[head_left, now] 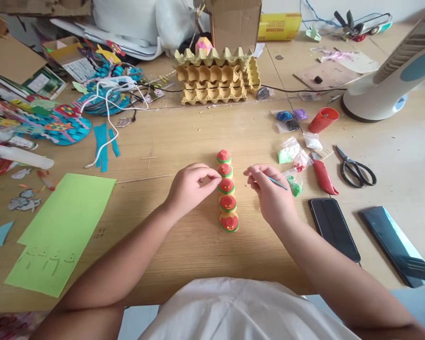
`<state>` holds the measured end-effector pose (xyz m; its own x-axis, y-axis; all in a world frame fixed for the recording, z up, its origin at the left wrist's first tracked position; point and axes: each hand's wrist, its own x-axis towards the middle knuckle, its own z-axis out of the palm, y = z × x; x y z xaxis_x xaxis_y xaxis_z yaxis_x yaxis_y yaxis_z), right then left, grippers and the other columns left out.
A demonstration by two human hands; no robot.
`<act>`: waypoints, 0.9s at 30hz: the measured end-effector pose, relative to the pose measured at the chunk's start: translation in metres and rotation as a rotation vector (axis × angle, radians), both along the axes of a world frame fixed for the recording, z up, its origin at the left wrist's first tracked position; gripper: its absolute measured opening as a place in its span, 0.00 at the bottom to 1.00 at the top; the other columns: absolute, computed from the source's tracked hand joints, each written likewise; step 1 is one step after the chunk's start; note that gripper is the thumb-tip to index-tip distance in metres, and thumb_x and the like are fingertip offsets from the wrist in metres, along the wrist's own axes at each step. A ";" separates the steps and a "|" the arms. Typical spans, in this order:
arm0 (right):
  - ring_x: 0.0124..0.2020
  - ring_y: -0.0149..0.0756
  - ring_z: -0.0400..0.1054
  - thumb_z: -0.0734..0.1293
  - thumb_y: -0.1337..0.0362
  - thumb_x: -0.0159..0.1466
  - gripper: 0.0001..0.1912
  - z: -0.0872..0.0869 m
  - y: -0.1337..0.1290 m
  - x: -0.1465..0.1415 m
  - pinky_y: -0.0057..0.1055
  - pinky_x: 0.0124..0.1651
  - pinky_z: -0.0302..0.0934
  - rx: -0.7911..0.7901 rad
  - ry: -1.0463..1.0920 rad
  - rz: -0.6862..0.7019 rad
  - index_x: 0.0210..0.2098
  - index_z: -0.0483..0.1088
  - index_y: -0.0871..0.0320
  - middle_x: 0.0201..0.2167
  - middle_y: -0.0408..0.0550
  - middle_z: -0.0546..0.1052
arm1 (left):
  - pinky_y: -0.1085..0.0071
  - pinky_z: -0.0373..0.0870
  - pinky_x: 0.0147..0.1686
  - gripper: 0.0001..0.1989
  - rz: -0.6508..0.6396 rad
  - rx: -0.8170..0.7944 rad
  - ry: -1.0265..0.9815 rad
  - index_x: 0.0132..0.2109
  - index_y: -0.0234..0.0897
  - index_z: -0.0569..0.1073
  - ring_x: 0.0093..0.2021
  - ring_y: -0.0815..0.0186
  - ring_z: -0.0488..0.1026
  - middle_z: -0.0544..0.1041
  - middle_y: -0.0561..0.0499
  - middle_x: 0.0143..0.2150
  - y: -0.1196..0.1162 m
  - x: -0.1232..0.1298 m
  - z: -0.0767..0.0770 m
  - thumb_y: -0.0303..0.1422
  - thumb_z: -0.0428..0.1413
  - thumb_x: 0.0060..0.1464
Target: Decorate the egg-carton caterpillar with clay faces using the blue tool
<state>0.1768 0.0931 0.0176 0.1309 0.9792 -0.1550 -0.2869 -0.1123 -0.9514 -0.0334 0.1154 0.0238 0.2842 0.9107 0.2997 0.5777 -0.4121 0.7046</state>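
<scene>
An egg-carton strip (227, 186) runs away from me down the middle of the table. Its several cups are capped in red with green rims, and the nearer ones carry small yellow face marks. Just left of the strip is my left hand (193, 189), thumb and forefinger pinched together beside the middle cup; anything between the tips is too small to make out. On the strip's right side, apart from it, my right hand (274, 194) is closed around a thin blue stick-like tool (278, 182), whose end sticks out past the thumb toward the right.
Right of my right hand are clay bags (291, 153), a red cutter (324, 177), scissors (356, 167), a red cup (323, 120) and two phones (335, 229). Egg cartons (214, 78) stand at the back. Green paper (67, 222) and thin sticks (143, 179) lie left; a white fan (382, 89) stands back right.
</scene>
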 end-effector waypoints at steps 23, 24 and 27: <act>0.31 0.32 0.65 0.70 0.55 0.61 0.12 -0.059 0.054 -0.035 0.30 0.37 0.62 0.117 -0.087 0.032 0.30 0.72 0.56 0.27 0.41 0.72 | 0.64 0.69 0.37 0.10 -0.131 0.371 0.549 0.41 0.41 0.82 0.38 0.58 0.76 0.81 0.48 0.37 0.046 0.007 -0.029 0.33 0.55 0.64; 0.31 0.32 0.65 0.70 0.55 0.61 0.11 -0.059 0.054 -0.034 0.30 0.37 0.62 0.111 -0.079 0.032 0.30 0.72 0.56 0.27 0.41 0.73 | 0.64 0.69 0.38 0.09 -0.126 0.372 0.556 0.41 0.41 0.82 0.38 0.58 0.76 0.81 0.48 0.37 0.046 0.007 -0.030 0.33 0.56 0.63; 0.31 0.32 0.66 0.70 0.55 0.61 0.11 -0.058 0.054 -0.034 0.29 0.37 0.62 0.099 -0.074 0.035 0.29 0.72 0.56 0.27 0.41 0.73 | 0.64 0.69 0.38 0.09 -0.107 0.379 0.560 0.41 0.41 0.82 0.38 0.58 0.76 0.81 0.48 0.37 0.046 0.008 -0.031 0.33 0.56 0.63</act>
<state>0.1426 0.1467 -0.0405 0.1034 0.9935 -0.0484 -0.2132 -0.0254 -0.9767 -0.0259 0.1611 -0.0070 0.5718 0.7300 0.3743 0.7554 -0.6465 0.1071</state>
